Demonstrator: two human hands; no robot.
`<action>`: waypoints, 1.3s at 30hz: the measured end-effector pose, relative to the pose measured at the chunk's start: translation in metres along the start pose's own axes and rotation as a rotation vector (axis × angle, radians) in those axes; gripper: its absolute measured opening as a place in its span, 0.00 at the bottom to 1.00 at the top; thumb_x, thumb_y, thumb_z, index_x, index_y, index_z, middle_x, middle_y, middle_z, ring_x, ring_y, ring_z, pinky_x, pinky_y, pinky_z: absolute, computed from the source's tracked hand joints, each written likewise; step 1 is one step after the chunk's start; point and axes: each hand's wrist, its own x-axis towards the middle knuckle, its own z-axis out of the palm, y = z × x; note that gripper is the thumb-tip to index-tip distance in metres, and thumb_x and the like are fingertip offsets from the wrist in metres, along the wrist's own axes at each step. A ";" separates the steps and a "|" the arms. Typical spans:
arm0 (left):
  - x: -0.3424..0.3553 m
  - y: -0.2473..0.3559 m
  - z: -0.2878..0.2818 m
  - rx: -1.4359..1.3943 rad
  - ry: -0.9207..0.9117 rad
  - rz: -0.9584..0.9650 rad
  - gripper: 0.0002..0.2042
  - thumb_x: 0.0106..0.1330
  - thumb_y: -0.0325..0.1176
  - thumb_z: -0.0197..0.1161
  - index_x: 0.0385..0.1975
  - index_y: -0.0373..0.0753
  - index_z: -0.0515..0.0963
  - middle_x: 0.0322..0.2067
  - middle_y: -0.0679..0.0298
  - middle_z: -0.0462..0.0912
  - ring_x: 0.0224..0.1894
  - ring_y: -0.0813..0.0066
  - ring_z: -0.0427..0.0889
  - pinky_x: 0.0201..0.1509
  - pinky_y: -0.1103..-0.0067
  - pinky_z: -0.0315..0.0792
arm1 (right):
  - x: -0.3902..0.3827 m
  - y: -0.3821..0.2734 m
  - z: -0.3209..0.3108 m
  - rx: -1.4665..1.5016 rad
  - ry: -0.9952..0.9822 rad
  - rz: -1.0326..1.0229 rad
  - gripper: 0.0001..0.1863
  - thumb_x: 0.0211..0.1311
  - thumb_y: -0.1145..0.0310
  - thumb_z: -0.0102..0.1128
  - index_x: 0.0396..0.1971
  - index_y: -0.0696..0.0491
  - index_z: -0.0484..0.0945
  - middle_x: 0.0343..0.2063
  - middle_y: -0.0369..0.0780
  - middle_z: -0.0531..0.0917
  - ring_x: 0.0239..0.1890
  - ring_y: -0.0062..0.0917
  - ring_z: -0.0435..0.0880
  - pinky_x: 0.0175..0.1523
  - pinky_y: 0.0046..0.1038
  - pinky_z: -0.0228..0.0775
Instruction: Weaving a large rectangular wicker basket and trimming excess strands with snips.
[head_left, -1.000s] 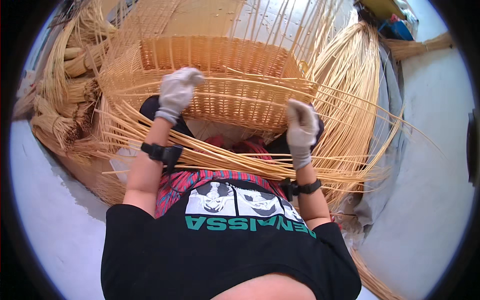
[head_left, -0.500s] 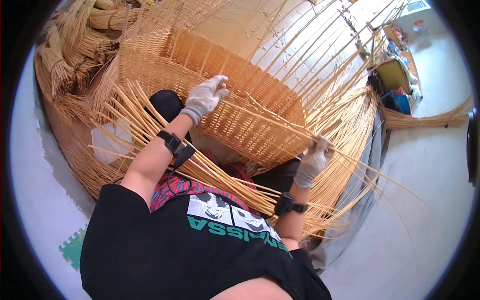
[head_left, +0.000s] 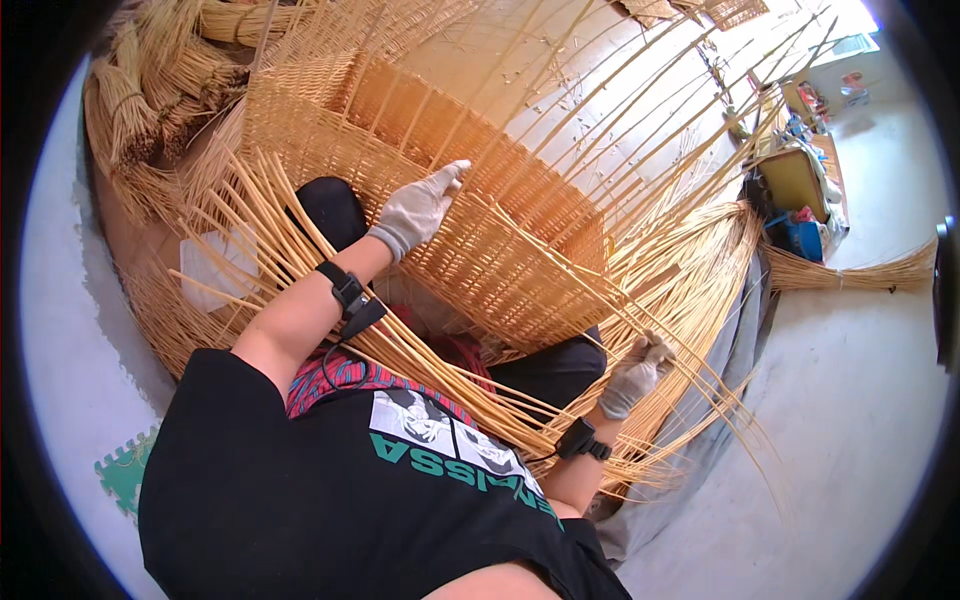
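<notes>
A large rectangular wicker basket (head_left: 490,265), its side woven in tan strands with tall upright stakes (head_left: 600,95) rising from the far edge, leans in front of my lap. My left hand (head_left: 418,210), in a pale glove, is closed on the basket's near rim, its fingertips beside a stake. Long loose wicker strands (head_left: 590,275) run from that rim toward the right. My right hand (head_left: 635,375), also gloved, has its fingers pinched at these strands, below the basket's right corner; its exact hold is partly hidden.
A bunch of thick canes (head_left: 420,350) crosses my lap. Tied cane bundles (head_left: 125,120) lie at the far left, and a wide spread of strands (head_left: 700,270) lies to the right. Another bundle (head_left: 860,268) and a blue container (head_left: 805,238) are farther right.
My right hand has dropped lower, toward me, and the loose strands bend down with it. My left hand has shifted slightly along the rim. The view has moved a little.
</notes>
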 end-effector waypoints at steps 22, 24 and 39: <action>0.044 0.045 0.025 -0.463 -0.591 -0.387 0.12 0.75 0.41 0.67 0.46 0.39 0.80 0.35 0.60 0.88 0.24 0.74 0.87 0.25 0.73 0.81 | -0.017 0.049 0.080 -0.592 -0.279 0.131 0.07 0.79 0.64 0.60 0.49 0.47 0.76 0.42 0.35 0.85 0.46 0.21 0.86 0.37 0.20 0.77; 0.037 0.050 0.032 -0.498 -0.478 -0.422 0.10 0.77 0.38 0.65 0.43 0.38 0.80 0.31 0.61 0.87 0.24 0.75 0.87 0.25 0.75 0.81 | -0.014 0.061 0.146 -0.521 -0.460 0.092 0.11 0.79 0.68 0.56 0.56 0.48 0.73 0.45 0.39 0.85 0.49 0.25 0.85 0.41 0.23 0.78; 0.043 0.044 0.049 -0.660 -0.437 -0.438 0.12 0.73 0.38 0.71 0.44 0.36 0.80 0.36 0.59 0.88 0.29 0.73 0.89 0.29 0.73 0.86 | -0.033 0.126 0.068 -0.112 -0.206 0.008 0.13 0.83 0.67 0.52 0.60 0.50 0.66 0.36 0.43 0.88 0.39 0.32 0.89 0.53 0.39 0.85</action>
